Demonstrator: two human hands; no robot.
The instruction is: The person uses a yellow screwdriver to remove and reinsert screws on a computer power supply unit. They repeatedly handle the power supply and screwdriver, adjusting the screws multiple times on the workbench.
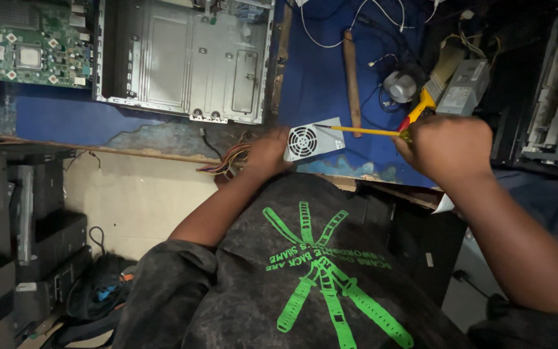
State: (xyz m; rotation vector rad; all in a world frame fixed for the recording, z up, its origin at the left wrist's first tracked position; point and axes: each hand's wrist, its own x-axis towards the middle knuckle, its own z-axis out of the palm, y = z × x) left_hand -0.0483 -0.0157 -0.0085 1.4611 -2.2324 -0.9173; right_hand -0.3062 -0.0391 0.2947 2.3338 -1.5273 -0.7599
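Observation:
My left hand (pixel 265 154) grips a small grey power supply box (pixel 311 139) with a round fan grille, held at the front edge of the blue workbench (pixel 318 77). A bundle of coloured wires (pixel 227 163) trails from the box to the left of that hand. My right hand (pixel 450 147) is closed around the handle of a yellow screwdriver (pixel 363 130). Its thin shaft runs leftwards and the tip touches the top edge of the power supply box.
An open metal computer case (pixel 185 58) lies on the bench at the back, with a green motherboard (pixel 30 42) to its left. A wooden stick (pixel 351 77), a small fan (pixel 400 86), a second grey box (pixel 463 87) and loose cables lie behind. Dark computer units (pixel 27 245) stand on the floor at left.

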